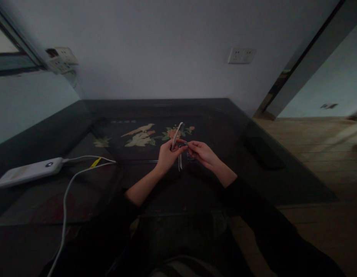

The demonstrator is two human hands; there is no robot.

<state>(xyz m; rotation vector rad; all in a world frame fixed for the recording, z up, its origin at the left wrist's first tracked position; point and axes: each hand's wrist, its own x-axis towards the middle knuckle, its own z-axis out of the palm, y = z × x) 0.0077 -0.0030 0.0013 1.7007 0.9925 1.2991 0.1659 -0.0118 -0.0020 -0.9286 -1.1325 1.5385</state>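
Note:
My left hand (167, 154) is closed around a thin white strap-like strip (176, 135) that sticks up above the fingers and hangs a little below them. My right hand (201, 153) meets the left one at the fingertips and pinches a small dark piece at the strip; what that piece is I cannot tell. Both hands hover over a dark glass-topped table (288, 181) with a bird-and-flower picture (141, 137) under the glass. Both sleeves are black.
A white power bank (30, 171) lies at the table's left, with white cables (69, 184) and a yellow tag (95, 162) running toward me. A dark flat object (264, 152) lies at the right. Wall sockets (241, 55) sit behind; wooden floor to the right.

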